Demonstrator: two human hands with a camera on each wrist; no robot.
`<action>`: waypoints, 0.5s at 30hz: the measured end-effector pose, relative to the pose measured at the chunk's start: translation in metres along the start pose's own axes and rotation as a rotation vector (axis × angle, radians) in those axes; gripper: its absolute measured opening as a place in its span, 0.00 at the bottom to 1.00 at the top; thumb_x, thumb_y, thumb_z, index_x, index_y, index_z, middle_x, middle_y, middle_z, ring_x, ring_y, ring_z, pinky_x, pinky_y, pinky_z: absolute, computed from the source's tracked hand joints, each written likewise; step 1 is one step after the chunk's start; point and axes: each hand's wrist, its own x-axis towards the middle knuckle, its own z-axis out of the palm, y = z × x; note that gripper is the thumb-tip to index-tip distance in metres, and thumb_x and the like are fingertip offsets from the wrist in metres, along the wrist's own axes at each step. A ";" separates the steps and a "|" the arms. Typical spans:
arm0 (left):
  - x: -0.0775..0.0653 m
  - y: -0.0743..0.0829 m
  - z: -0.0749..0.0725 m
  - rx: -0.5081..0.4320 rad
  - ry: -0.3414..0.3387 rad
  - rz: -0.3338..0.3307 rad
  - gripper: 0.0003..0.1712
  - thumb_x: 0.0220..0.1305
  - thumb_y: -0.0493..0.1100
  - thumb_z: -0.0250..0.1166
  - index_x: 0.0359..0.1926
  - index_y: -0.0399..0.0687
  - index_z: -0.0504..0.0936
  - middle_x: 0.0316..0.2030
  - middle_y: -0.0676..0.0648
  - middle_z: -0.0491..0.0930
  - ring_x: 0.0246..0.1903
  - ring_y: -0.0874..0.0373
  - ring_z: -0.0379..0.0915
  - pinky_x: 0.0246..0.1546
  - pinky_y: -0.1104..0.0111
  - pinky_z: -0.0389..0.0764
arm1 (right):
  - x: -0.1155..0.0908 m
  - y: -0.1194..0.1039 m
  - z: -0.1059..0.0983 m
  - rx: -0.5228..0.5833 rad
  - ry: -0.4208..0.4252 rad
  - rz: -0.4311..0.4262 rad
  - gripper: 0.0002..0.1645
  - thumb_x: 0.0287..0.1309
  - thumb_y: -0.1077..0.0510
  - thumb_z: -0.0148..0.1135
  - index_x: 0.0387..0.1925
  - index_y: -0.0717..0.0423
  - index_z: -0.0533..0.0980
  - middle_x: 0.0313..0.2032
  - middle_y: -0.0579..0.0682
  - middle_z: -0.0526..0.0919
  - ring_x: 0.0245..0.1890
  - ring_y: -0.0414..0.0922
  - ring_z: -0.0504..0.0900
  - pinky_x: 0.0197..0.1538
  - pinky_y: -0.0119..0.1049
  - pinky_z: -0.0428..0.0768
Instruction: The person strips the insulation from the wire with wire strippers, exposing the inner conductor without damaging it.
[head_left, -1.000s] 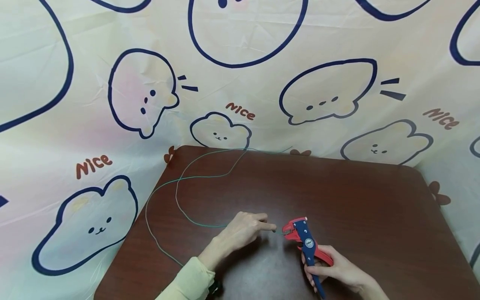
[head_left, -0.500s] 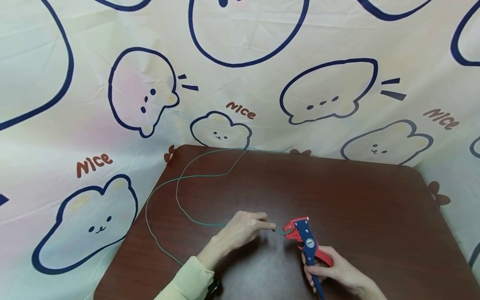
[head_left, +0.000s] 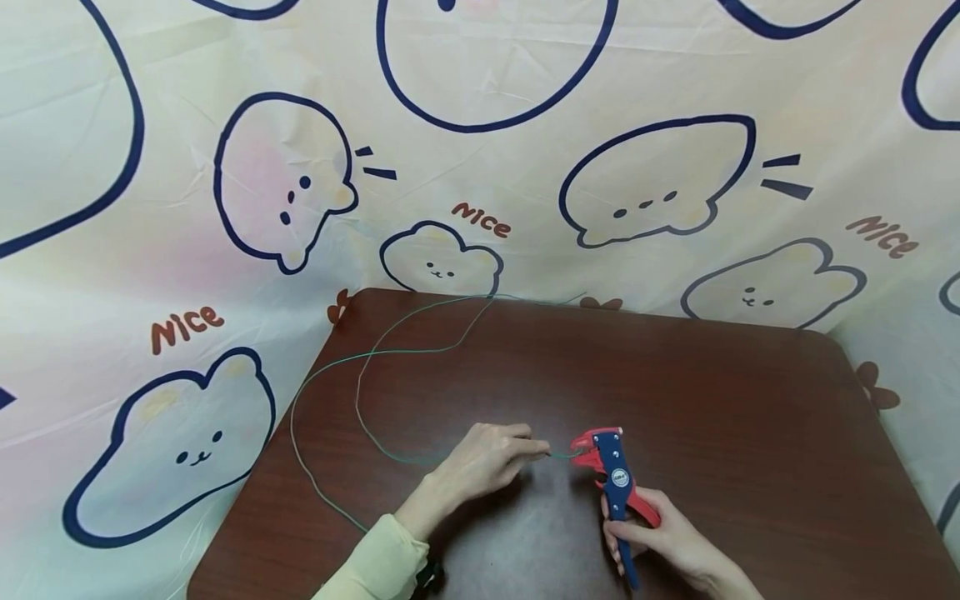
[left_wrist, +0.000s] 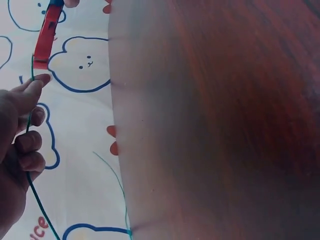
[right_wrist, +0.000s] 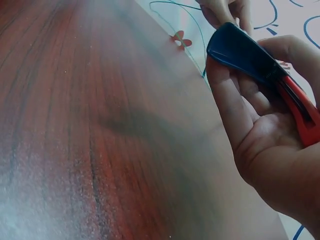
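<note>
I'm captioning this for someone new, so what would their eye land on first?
Probably the red and blue hand tool held in the right hand, low and right of centre in the head view. Next, the thin green wire pinched by the left hand and running to the tool's red end, with loops on the left of the dark table. Behind, a pale sheet with bold blue cartoon outlines fills the upper part.

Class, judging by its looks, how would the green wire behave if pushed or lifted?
The green wire would likely bend easily when pushed, since it lies in loose curves on the table. Being so thin, it is probably light too.
</note>
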 end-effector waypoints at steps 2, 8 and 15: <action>-0.002 -0.001 0.003 -0.025 0.022 0.004 0.07 0.75 0.43 0.73 0.48 0.55 0.95 0.29 0.58 0.83 0.22 0.74 0.67 0.26 0.83 0.69 | 0.000 -0.001 -0.001 0.008 0.013 0.004 0.12 0.85 0.64 0.50 0.59 0.59 0.78 0.41 0.46 0.90 0.38 0.41 0.90 0.48 0.41 0.92; -0.005 -0.003 0.006 -0.059 0.078 -0.027 0.07 0.72 0.42 0.75 0.48 0.53 0.96 0.29 0.58 0.84 0.22 0.75 0.63 0.25 0.85 0.63 | -0.004 -0.003 0.000 -0.007 -0.026 -0.014 0.13 0.85 0.65 0.49 0.61 0.63 0.76 0.41 0.47 0.90 0.40 0.41 0.91 0.48 0.40 0.92; -0.005 -0.002 0.008 -0.071 0.153 -0.015 0.05 0.67 0.44 0.78 0.42 0.53 0.96 0.25 0.56 0.81 0.21 0.74 0.56 0.25 0.86 0.54 | -0.004 -0.003 0.001 -0.006 -0.033 -0.008 0.14 0.85 0.65 0.50 0.62 0.63 0.76 0.42 0.48 0.91 0.41 0.41 0.92 0.50 0.41 0.92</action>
